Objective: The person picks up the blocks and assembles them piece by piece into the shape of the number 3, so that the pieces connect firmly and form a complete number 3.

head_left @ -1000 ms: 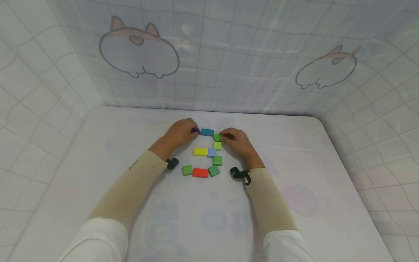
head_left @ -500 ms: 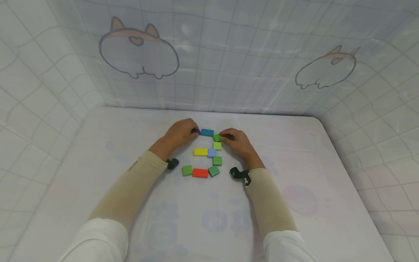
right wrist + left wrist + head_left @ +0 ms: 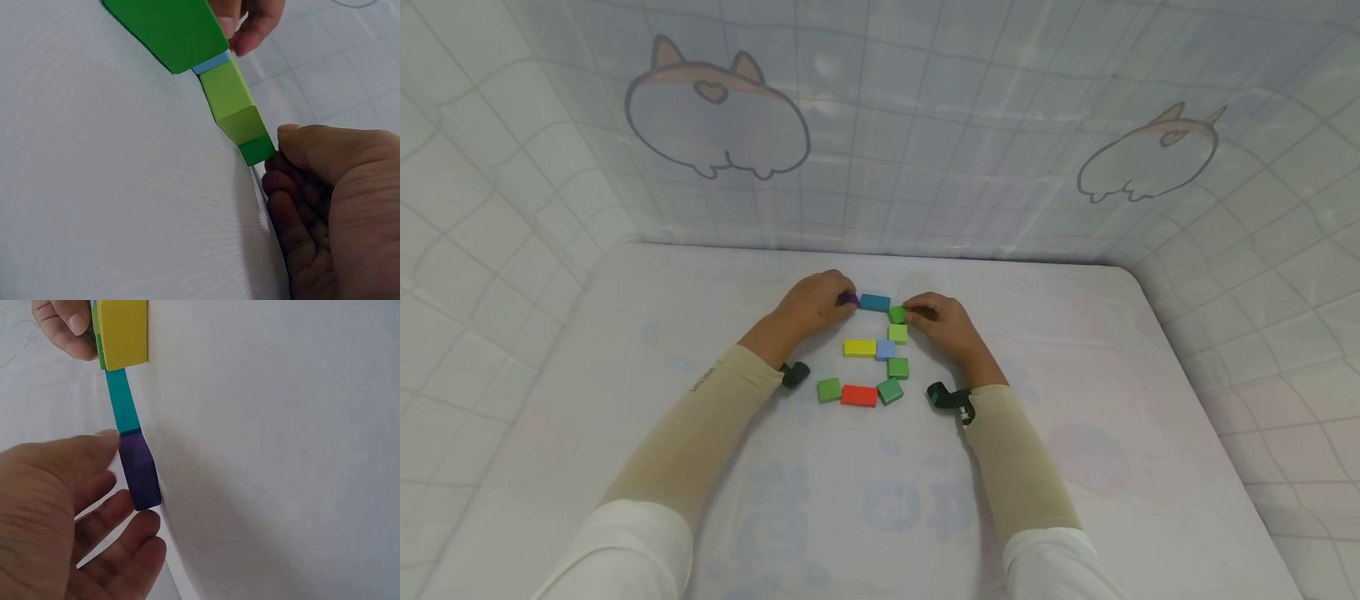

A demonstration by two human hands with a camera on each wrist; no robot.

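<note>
At the upper left end of a figure made of coloured blocks, my left hand (image 3: 811, 307) holds a purple block (image 3: 140, 472) between thumb and fingers. Its end meets a blue block (image 3: 875, 302) lying flat. My right hand (image 3: 949, 327) pinches a green block (image 3: 897, 315) at the figure's upper right corner, thumb and fingertips at its outer side. Below that stand a lime block (image 3: 898, 333), then a light blue block (image 3: 886, 349) beside a yellow block (image 3: 860, 348). In the left wrist view the yellow block hides part of the figure.
Farther down lie another green block (image 3: 898, 367), a teal-green block (image 3: 891, 391), a red block (image 3: 859, 396) and a left-end green block (image 3: 829, 389). Black wrist cameras (image 3: 947, 397) hang near the white table (image 3: 880, 500). A wall sheet (image 3: 940, 150) rises behind the table.
</note>
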